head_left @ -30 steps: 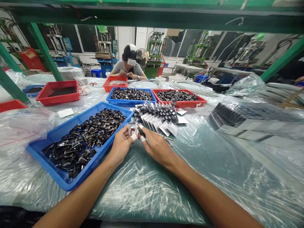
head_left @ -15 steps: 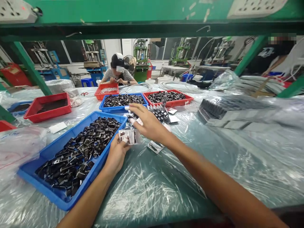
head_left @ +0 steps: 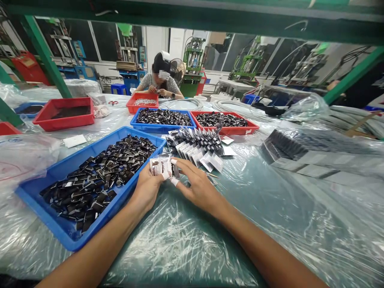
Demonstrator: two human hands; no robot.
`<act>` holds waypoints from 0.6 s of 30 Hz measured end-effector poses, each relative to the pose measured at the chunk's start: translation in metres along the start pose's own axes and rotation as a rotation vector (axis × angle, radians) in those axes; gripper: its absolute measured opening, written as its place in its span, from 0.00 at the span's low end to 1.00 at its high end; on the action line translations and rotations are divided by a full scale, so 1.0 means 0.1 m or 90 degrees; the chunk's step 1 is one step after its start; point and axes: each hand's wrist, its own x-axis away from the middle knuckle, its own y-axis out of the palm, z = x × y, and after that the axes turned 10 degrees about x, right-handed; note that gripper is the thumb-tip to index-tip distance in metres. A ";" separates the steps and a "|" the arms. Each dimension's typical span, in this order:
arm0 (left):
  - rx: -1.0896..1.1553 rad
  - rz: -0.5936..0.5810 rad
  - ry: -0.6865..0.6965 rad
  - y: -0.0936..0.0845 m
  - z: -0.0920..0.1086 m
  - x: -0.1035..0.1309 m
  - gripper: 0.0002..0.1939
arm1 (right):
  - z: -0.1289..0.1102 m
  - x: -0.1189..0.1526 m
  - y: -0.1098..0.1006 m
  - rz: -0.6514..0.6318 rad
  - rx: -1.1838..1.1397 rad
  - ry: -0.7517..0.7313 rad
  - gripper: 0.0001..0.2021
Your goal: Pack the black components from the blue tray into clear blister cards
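My left hand [head_left: 148, 187] grips a small clear plastic bag [head_left: 160, 165] with small dark pieces inside, its thumb across the front. At the bag's right edge, my right hand [head_left: 199, 189] holds on with white-covered thumb and fingertips. Close to my left hand lies a long blue tray [head_left: 45, 214] filled with small black parts [head_left: 111, 172]. Just beyond my hands, several filled packets [head_left: 195, 146] lean against each other in overlapping rows. Loose flat pieces on the table are partly hidden by my right hand.
Behind the packets stand another blue tray [head_left: 150, 127] and a red tray [head_left: 237, 130], both holding black parts. Wrapped stacks [head_left: 300, 156] lie at right. A red tray [head_left: 42, 120] sits at left. Across the table, a person [head_left: 162, 82] works. A green frame [head_left: 210, 24] crosses overhead.
My right hand has come back from the packet rows to the bag in my left hand. The view has shifted and the packet rows now show more fully.
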 end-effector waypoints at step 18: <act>-0.209 0.011 0.140 -0.04 0.01 -0.03 0.15 | 0.31 0.01 -0.20 0.157 0.117 -0.011 0.18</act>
